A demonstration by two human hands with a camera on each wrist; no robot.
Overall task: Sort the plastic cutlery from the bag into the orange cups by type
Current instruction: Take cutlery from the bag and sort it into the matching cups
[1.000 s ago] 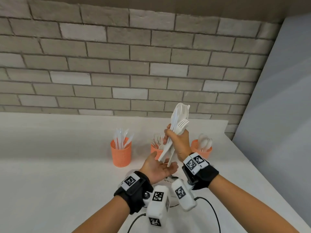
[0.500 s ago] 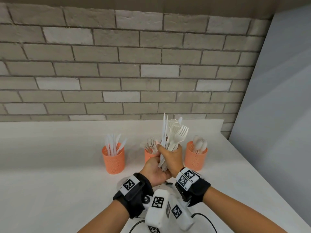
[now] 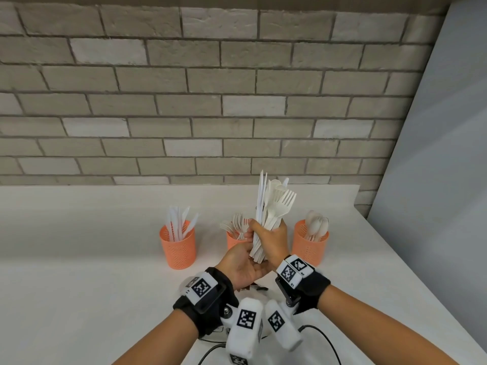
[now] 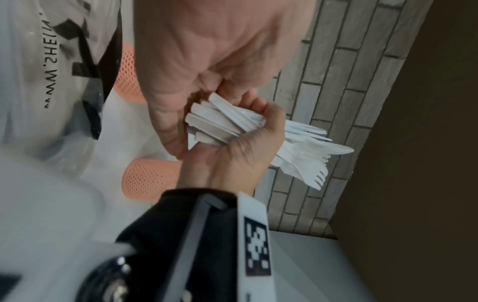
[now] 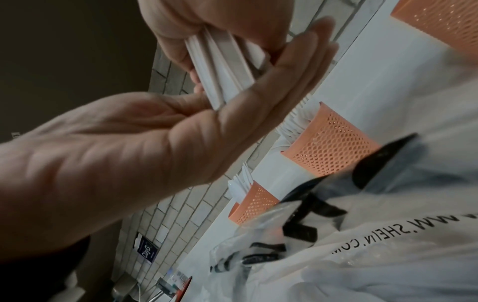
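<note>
Now, from the left, I see the knife cup (image 3: 178,243), then the fork cup (image 3: 234,239). My left hand (image 3: 243,264) lies flat and open under the handle ends. My right hand (image 3: 271,239) squeezes the cutlery bunch (image 3: 271,206) upright. Next stands the spoon cup (image 3: 311,243). The bag (image 5: 375,245) lies on the table (image 3: 79,272) below my wrists.
</note>
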